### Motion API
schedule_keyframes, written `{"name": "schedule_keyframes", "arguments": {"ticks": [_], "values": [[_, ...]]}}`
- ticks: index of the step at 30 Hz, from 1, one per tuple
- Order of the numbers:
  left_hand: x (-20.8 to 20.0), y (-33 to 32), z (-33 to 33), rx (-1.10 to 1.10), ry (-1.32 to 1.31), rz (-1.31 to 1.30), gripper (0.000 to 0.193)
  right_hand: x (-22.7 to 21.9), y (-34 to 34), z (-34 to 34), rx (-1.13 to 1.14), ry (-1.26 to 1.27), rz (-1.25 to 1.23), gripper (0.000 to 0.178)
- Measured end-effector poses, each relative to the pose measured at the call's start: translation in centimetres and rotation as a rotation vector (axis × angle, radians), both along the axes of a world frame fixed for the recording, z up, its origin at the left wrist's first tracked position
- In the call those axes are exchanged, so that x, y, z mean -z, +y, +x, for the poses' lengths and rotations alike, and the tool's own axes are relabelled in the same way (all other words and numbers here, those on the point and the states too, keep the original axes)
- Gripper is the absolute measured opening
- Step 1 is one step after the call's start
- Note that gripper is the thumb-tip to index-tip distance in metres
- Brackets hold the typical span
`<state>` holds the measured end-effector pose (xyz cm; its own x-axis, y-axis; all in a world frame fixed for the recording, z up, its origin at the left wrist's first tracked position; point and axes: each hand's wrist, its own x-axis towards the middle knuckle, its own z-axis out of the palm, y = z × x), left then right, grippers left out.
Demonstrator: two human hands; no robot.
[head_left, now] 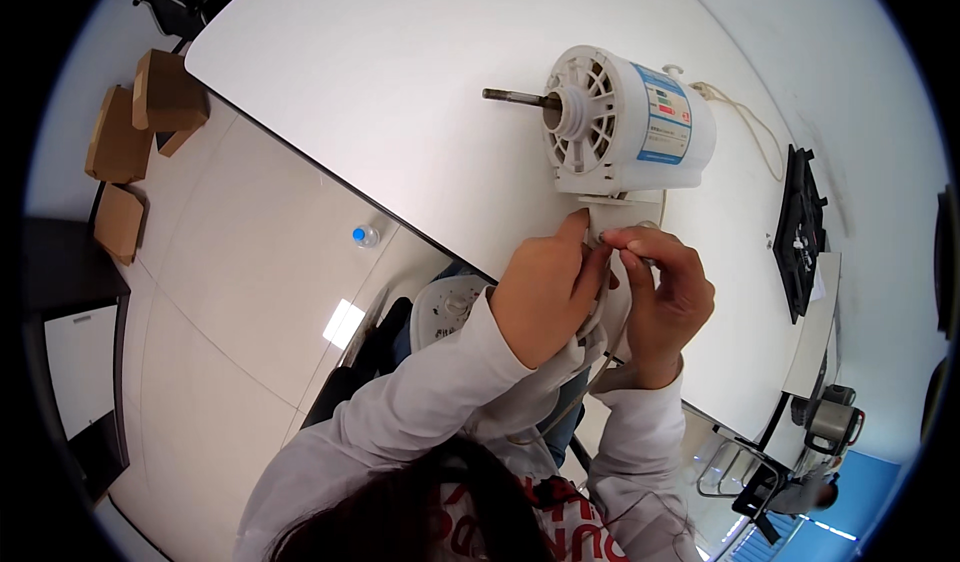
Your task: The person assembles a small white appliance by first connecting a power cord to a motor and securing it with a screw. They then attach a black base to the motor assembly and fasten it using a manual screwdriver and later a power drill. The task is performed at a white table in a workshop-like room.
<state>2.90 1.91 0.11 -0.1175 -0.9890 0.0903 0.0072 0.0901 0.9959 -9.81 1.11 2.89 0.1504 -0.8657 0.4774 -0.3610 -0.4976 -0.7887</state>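
A white fan motor head [640,122] lies on the white table, its bare metal shaft [515,97] pointing left. Below it, a pale neck piece [605,212] runs down toward my lap. My left hand [545,287] is closed around this neck, its index finger along the near side. Beside it, my right hand [670,297] pinches at the neck with thumb and fingertips; whatever is between them is too small to make out. A thin cable [612,347] hangs below my hands. The white fan base [445,312], with a knob, rests on my lap, partly hidden by my left forearm.
A pale cord [760,132] curls behind the motor. A black tray-like panel [797,232] stands along the table's right side. Cardboard boxes [165,92] and a blue-capped bottle [366,235] are on the floor at left. The table edge [350,190] runs diagonally at my left.
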Motion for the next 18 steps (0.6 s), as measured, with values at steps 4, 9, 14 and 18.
{"name": "schedule_keyframes", "arguments": {"ticks": [4,9,14,18], "values": [[0.2,0.1,0.0,0.001,-0.041,0.003,0.016,-0.8,-1.2,-1.7,-0.169,0.136,-0.043,0.019],[-0.2,0.1,0.4,-0.009,-0.334,-0.030,0.017,-2.9,-2.9,-2.5,-0.345,0.355,0.007,0.021],[-0.7,0.3,0.3,-0.158,-0.449,-0.126,0.018,-5.0,-4.1,-2.4,-0.486,0.507,0.073,0.020],[-0.8,0.4,0.1,-0.227,-0.394,-0.127,0.018,-5.2,-4.8,-2.6,-0.505,0.488,0.116,0.019]]}}
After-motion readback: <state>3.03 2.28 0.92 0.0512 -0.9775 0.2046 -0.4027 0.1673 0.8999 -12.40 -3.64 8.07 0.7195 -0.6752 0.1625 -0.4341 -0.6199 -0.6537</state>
